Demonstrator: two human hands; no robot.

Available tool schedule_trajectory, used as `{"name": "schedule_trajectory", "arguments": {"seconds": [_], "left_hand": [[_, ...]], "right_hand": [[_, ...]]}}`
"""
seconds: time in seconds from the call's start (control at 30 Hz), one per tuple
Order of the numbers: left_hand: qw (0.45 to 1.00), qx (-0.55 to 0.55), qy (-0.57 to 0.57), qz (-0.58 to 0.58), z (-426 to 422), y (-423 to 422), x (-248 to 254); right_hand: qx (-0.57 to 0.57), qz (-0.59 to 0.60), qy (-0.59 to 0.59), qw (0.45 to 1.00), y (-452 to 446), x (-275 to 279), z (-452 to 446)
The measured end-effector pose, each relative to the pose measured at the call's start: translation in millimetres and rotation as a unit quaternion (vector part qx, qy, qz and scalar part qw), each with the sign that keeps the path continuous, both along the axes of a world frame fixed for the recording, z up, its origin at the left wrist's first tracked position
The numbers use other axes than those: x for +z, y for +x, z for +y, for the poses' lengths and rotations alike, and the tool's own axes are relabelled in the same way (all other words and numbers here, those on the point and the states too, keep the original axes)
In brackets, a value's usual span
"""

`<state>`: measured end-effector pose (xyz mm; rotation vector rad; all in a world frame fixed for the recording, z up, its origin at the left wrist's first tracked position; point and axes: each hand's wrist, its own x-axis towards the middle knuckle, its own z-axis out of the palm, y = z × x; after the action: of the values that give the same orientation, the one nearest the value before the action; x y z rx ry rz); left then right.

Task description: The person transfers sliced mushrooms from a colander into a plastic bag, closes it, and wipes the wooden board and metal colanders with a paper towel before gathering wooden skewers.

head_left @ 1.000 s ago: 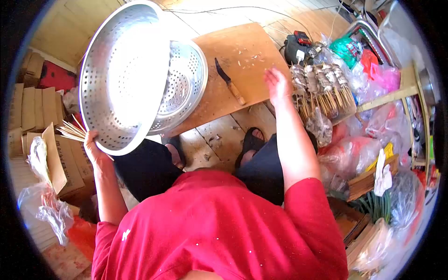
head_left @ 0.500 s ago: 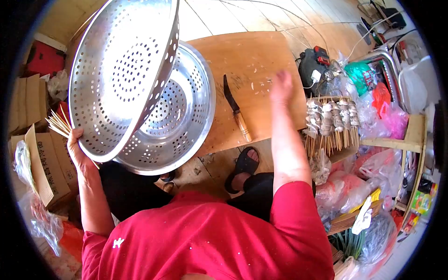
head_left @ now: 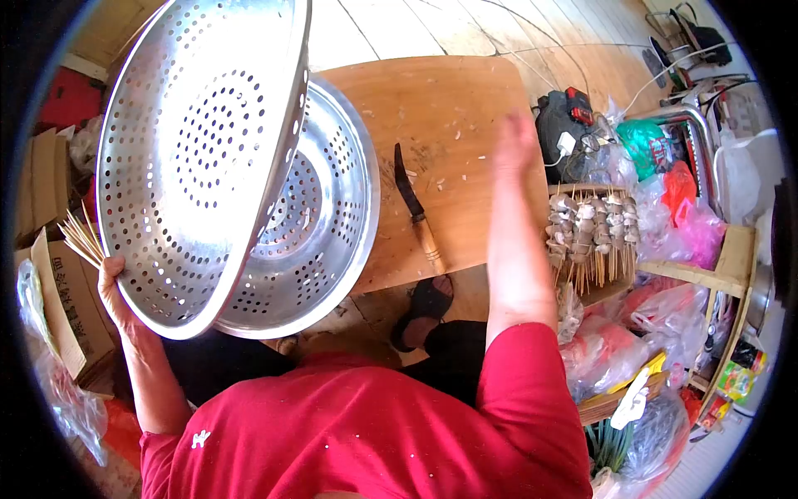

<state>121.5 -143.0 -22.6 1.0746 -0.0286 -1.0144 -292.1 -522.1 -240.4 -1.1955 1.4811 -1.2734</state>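
Upper colander [head_left: 191, 133]: one of two we are counting; it is tilting steeply over its mate.
Lower colander [head_left: 337, 179]: sitting at the left of the desk [head_left: 449, 91], partly covered.
Sticks [head_left: 79, 237]: one bundle, overlapping too much for our count.
Knife [head_left: 402, 173]: one, lying on the desk, handle pointing toward us.
Loaded skewers [head_left: 592, 224]: one cluster, crowding beside the desk's right end; we are not managing a count.
Left hand [head_left: 115, 287]: fingers are clasping the sticks against the upper colander's rim.
Right hand [head_left: 515, 145]: arm reaching forward, hand blurring over the desk's right edge, fingers extending, seemingly bare.
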Motion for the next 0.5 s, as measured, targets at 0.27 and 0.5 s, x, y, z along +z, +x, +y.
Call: {"name": "schedule_trajectory", "arguments": {"seconds": [0.27, 0.5], "left_hand": [[1.000, 0.002, 0.013, 0.004, -3.5, -9.5, 3.9], [0.999, 0.028, 0.027, -0.008, -4.3, -12.9, 3.4]], "right_hand": [[0.080, -0.121, -0.009, 0.989, 7.0, 53.2, 3.9], [0.120, -0.066, 0.041, 0.990, 35.6, 29.3, -16.7]]}}
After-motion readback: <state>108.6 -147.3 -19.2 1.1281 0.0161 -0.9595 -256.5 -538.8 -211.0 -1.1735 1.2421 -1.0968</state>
